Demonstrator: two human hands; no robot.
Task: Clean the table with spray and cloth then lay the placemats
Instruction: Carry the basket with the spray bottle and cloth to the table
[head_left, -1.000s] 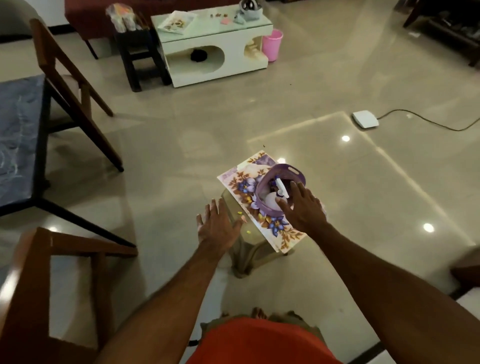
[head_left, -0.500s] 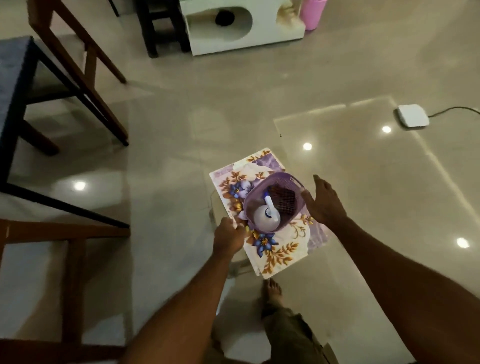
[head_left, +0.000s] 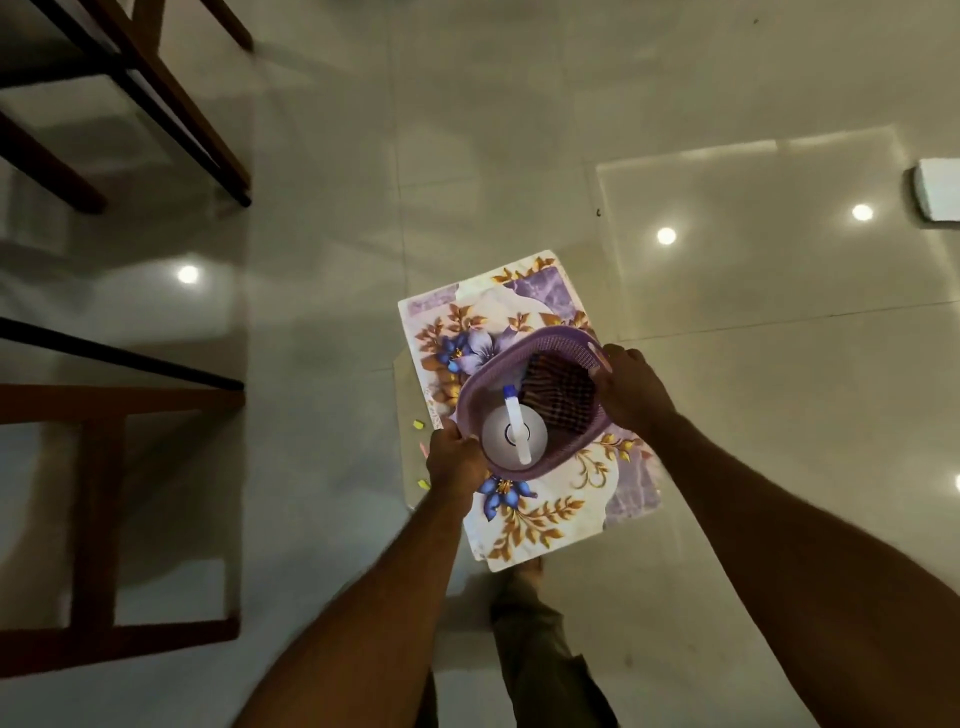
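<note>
Lifted since the earlier frame, the placemats (head_left: 524, 499) now hang above the floor (head_left: 727, 364), carrying the basket (head_left: 535, 405). Left hand (head_left: 454, 462) pinches the mats' edge at nine o'clock; right hand (head_left: 631, 389) curls over the basket rim at three. Spray bottle (head_left: 514, 434) and cloth (head_left: 561, 395) sit inside. Keep the mats level so the bottle stays upright.

Both bare forearms reach forward and down from the bottom edge of the view, converging toward the middle. The left hand (head_left: 453, 461) has its fingers curled tight in a grip, knuckles up. The right hand (head_left: 631, 387) sits a little farther forward, back of the hand up, fingers bent over and clasping. One trousered leg and a bare foot show below, between the arms.
</note>
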